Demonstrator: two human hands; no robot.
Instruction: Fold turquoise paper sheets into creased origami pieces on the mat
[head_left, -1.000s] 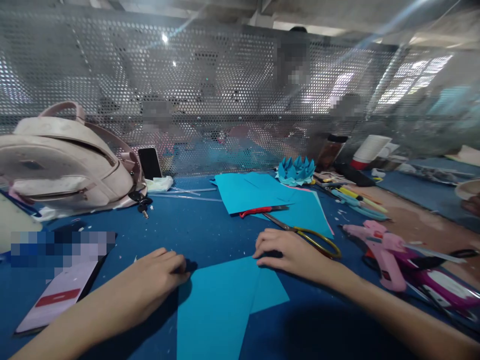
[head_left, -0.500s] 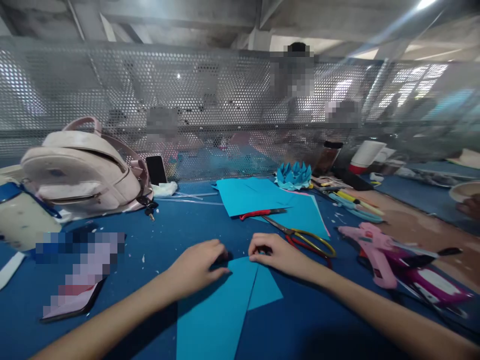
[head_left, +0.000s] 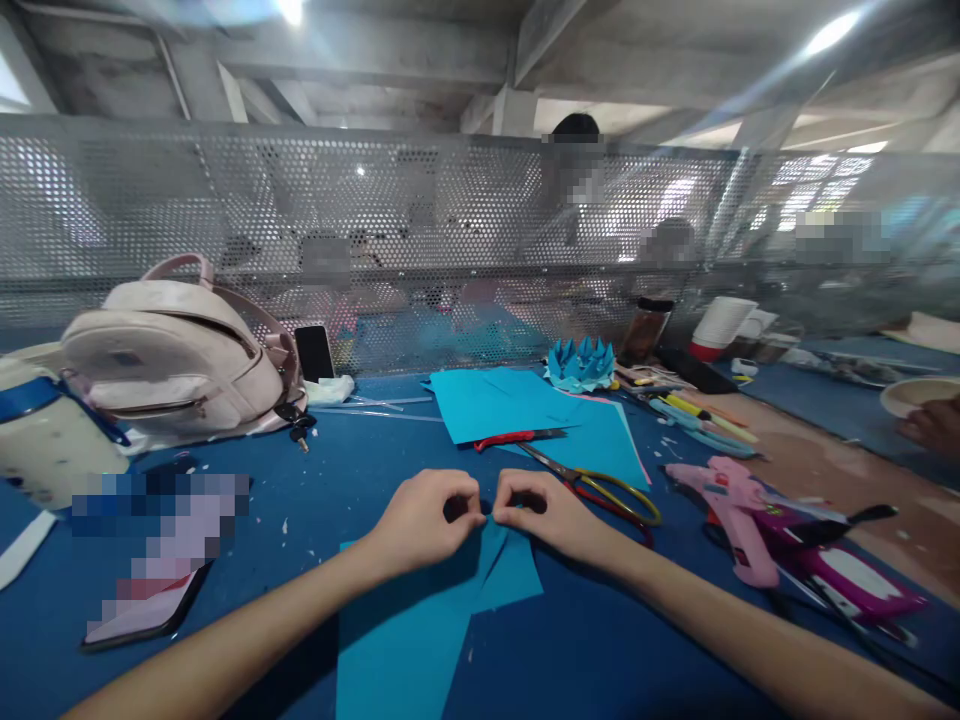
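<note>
A folded sheet of blue paper [head_left: 405, 640] lies in front of me, its top corner pinched between both hands. My left hand [head_left: 439, 515] is closed, thumb and forefinger pressed on the paper's upper edge. Close beside it, my right hand [head_left: 544, 510] pinches the same top end. A flap of the paper shows below the right fingers, with a crease running down from the pinch. Just beyond my right hand lie scissors [head_left: 581, 480] with yellow and red handles, near a red-handled cutter or scissors [head_left: 517, 438]. The exact fold between the fingertips is hidden.
More blue sheets [head_left: 510, 400] and a blue folded-paper flower [head_left: 581, 363] are at the back. To the right lie a pink glue gun [head_left: 739, 530], pliers [head_left: 705, 430] and stacked cups [head_left: 724, 325]. On the left are a backpack [head_left: 172, 350], keys [head_left: 300, 425] and a phone [head_left: 154, 590].
My left hand has moved right and closed on the paper beside my right hand. The paper's top corner is now drawn up and bent between both hands; the view has tilted slightly up.
</note>
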